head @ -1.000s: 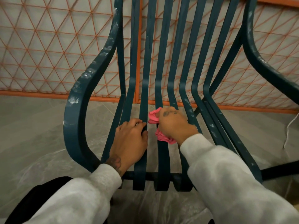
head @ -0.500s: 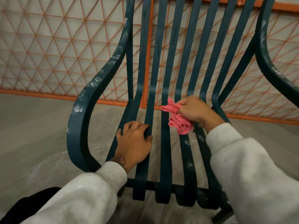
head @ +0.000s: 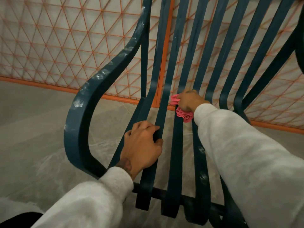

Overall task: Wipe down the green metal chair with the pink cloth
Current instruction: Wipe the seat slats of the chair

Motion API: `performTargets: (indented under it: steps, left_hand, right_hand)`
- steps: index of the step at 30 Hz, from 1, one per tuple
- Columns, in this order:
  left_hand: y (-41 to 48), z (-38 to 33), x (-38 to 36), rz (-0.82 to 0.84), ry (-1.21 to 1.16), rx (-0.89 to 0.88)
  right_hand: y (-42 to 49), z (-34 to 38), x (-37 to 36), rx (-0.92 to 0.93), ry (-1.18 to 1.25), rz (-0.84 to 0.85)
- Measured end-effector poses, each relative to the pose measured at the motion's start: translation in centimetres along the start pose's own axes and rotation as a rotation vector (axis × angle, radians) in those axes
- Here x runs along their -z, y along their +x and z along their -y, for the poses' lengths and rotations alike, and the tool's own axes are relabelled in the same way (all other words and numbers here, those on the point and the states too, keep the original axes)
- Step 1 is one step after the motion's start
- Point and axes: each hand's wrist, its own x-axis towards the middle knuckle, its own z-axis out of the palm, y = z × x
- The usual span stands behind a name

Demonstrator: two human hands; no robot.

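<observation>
The dark green metal chair (head: 79, 122) fills the view, its slats running from the seat up into the backrest. White dusty marks speckle its left armrest and one seat slat. My left hand (head: 143, 147) rests on the left seat slats, fingers curled around a slat. My right hand (head: 189, 101) is further back, where the seat bends up into the backrest, and is closed on the bunched pink cloth (head: 184, 115), pressing it against the middle slats. Part of the cloth sticks out left of the hand and part hangs below it.
An orange wire-mesh fence (head: 65, 51) with an orange bottom rail stands right behind the chair. The floor (head: 32, 129) is pale grey with scuffs. The chair's right armrest (head: 300, 51) curves in at the right edge.
My right hand has carried the pink cloth further back along the seat slats toward the backrest bend. My left hand has kept its hold on the left slats. The camera has moved closer.
</observation>
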Motion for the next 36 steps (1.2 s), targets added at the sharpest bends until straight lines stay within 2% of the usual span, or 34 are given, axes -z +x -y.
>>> performTargets:
  steps: [3,9,16,20,24,28,36]
  left_hand:
    - [0.0,-0.1,0.0,0.006,0.002,0.007]
    - [-0.4,-0.4,-0.1,-0.011,0.013,0.003]
    - [-0.7,-0.3,-0.1,-0.012,0.028,-0.023]
    - [-0.4,-0.1,-0.1,0.006,0.011,-0.031]
    - [-0.2,0.0,0.0,0.014,-0.005,-0.025]
    - [-0.2,0.1,0.0,0.022,-0.012,-0.017]
    - [-0.3,-0.2,0.3,0.033,-0.011,0.000]
  right_hand:
    - [-0.4,-0.4,-0.4,0.017,-0.020,0.006]
    - [-3.3,-0.8,-0.7,0.118,-0.126,0.131]
    - [-2.6,-0.2,0.0,0.090,-0.117,0.111]
    - [-1.2,-0.1,1.5,0.100,-0.025,0.188]
    - [-0.4,-0.1,1.7,0.038,-0.029,0.100]
    - [-0.5,-0.1,0.6,0.061,-0.119,0.044]
    - [-4.4,0.7,-0.2,0.077,-0.092,0.044]
